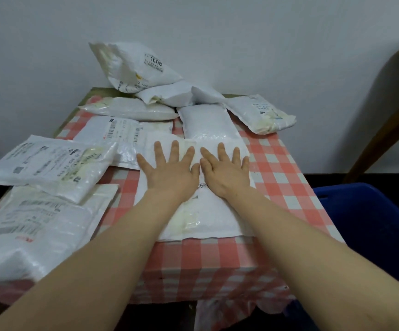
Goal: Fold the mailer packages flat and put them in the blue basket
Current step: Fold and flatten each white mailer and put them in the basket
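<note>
While both palms press mailer (pixel 201 211) flat at bench (pixel 289 168) centre: left hand (pixel 172 173), right hand (pixel 224 170) fingers straight, splayed. Sweep outward, expel air, then fold. Blue basket (pixel 372 223) right of bench.

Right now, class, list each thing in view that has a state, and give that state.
Left hand: open, pressing flat.
Right hand: open, pressing flat.
Centre mailer: lying flattened under both hands.
Labelled mailer: puffed, atop the pile.
Blue basket: beside the table; contents unseen.
</note>
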{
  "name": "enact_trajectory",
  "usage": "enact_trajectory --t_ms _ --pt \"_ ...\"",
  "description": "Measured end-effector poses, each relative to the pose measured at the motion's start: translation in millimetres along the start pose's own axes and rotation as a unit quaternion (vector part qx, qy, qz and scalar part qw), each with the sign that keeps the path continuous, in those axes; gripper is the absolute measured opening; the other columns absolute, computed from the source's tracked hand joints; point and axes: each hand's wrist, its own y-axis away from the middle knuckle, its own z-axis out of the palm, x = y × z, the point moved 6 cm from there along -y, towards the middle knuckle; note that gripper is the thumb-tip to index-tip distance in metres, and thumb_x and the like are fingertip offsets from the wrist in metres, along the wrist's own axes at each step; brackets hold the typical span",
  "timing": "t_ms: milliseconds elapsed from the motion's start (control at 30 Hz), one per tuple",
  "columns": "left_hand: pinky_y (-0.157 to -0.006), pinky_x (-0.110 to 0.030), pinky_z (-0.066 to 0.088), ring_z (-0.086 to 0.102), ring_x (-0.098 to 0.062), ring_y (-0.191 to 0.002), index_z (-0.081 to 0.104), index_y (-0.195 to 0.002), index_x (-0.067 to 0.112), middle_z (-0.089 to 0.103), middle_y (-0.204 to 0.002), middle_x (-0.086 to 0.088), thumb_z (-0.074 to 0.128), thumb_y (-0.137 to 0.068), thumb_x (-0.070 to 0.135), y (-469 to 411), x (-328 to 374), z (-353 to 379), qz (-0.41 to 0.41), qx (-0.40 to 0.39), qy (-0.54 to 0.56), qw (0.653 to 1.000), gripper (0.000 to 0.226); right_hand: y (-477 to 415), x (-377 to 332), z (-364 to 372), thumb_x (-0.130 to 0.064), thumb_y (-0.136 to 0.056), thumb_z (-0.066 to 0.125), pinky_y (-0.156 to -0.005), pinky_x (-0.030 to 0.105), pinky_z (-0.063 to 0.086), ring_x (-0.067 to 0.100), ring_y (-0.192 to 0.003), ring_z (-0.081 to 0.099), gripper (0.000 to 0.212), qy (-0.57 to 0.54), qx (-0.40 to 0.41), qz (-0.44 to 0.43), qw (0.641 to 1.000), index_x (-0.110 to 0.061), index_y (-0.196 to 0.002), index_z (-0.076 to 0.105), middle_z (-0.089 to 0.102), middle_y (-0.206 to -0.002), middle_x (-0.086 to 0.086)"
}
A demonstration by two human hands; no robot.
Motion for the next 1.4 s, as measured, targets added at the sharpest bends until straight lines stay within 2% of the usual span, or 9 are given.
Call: enact_trajectory --t_ms 300,433,500,600,667,767,867,933,1400 --pt "-0.108 -0.068 -0.01 -0.018 -0.033 -0.144 0.003 -0.15 0.039 -0.007 -0.16 0.004 0.013 -0.098 0.049 -3 -1 3 0.002 -0.011 0.008 1.0 0.054 -2 0 2 -0.045 -0.101 0.014 -0.116 0.052 -0.01 0.034 -0.146 -0.011 0.048 0.003 0.011 0.003 1.0 -0.043 -0.149 0.012 -0.002 -0.161 -0.001" --pt "-0.112 -0.058 -0.013 -0.014 -0.033 -0.145 0.009 -0.15 0.035 -0.002 -0.16 0.001 0.017 -0.098 0.048 0 -2 0 0.019 0.015 0.007 1.0 0.054 0 0 0 -0.043 -0.101 0.016 -0.116 0.051 -0.008 0.033 -0.146 -0.007 0.047 -0.013 0.037 0.001 0.999 -0.042 -0.148 0.018 0.004 -0.161 -0.001" --pt "-0.115 -0.048 -0.012 -0.007 -0.028 -0.147 0.019 -0.15 0.028 0.006 -0.16 -0.003 0.025 -0.099 0.04 2 -1 -8 0.052 0.026 0.049 0.997 0.053 4 -1 -3 -0.04 -0.102 0.017 -0.117 0.049 -0.005 0.032 -0.147 0.0 0.046 -0.02 0.057 0.002 0.998 -0.037 -0.147 0.026 0.013 -0.159 -0.001" --pt "-0.117 -0.042 -0.01 0.001 -0.02 -0.147 0.032 -0.147 0.019 0.015 -0.159 -0.004 0.031 -0.098 0.021 17 -1 -25 0.07 0.022 0.149 0.986 0.049 15 -6 -16 -0.034 -0.102 0.023 -0.117 0.045 0.003 0.026 -0.138 0.028 0.041 0.005 0.153 -0.025 0.988 -0.022 -0.132 0.049 0.044 -0.142 0.001" --pt "-0.116 -0.044 -0.008 0.0 -0.021 -0.147 0.029 -0.147 0.021 0.012 -0.159 -0.003 0.029 -0.099 0.022 36 -3 -32 0.069 0.043 0.106 0.991 0.048 28 -13 -27 -0.03 -0.101 0.028 -0.118 0.042 0.003 0.022 -0.131 0.036 0.037 0.017 0.209 -0.037 0.977 -0.02 -0.125 0.054 0.051 -0.132 -0.002" --pt "-0.116 -0.047 -0.006 -0.002 -0.024 -0.147 0.017 -0.151 0.023 0.006 -0.16 -0.002 0.019 -0.102 0.032 66 -10 -17 0.053 0.045 0.05 0.996 0.049 55 -22 -19 -0.031 -0.1 0.026 -0.117 0.047 -0.006 0.024 -0.141 0.021 0.041 0.009 0.161 -0.042 0.986 -0.027 -0.137 0.044 0.036 -0.148 -0.002" --pt "-0.118 -0.044 -0.006 -0.008 -0.022 -0.147 0.005 -0.152 0.024 -0.004 -0.16 -0.002 0.01 -0.102 0.038 78 -14 1 0.042 0.041 0.047 0.997 0.052 79 -24 7 -0.046 -0.101 0.012 -0.114 0.055 -0.011 0.03 -0.147 -0.008 0.049 0.007 0.055 -0.021 0.998 -0.041 -0.149 0.014 -0.001 -0.16 -0.005" --pt "-0.119 -0.043 -0.007 -0.009 -0.022 -0.147 0.003 -0.152 0.025 -0.005 -0.16 -0.001 0.008 -0.102 0.038 79 -13 6 0.041 0.059 0.047 0.996 0.053 81 -22 16 -0.051 -0.099 0.007 -0.114 0.057 -0.01 0.032 -0.146 -0.014 0.05 0.007 0.032 -0.008 0.999 -0.045 -0.149 0.005 -0.009 -0.16 -0.006" --pt "-0.118 -0.045 -0.006 -0.007 -0.021 -0.147 0.006 -0.152 0.022 0.0 -0.16 0.0 0.011 -0.101 0.041 82 -14 6 0.033 0.079 0.058 0.995 0.054 80 -23 18 -0.049 -0.099 0.009 -0.115 0.058 -0.004 0.035 -0.146 -0.004 0.05 0.029 0.04 0.0 0.999 -0.043 -0.149 0.01 0.0 -0.16 -0.004"
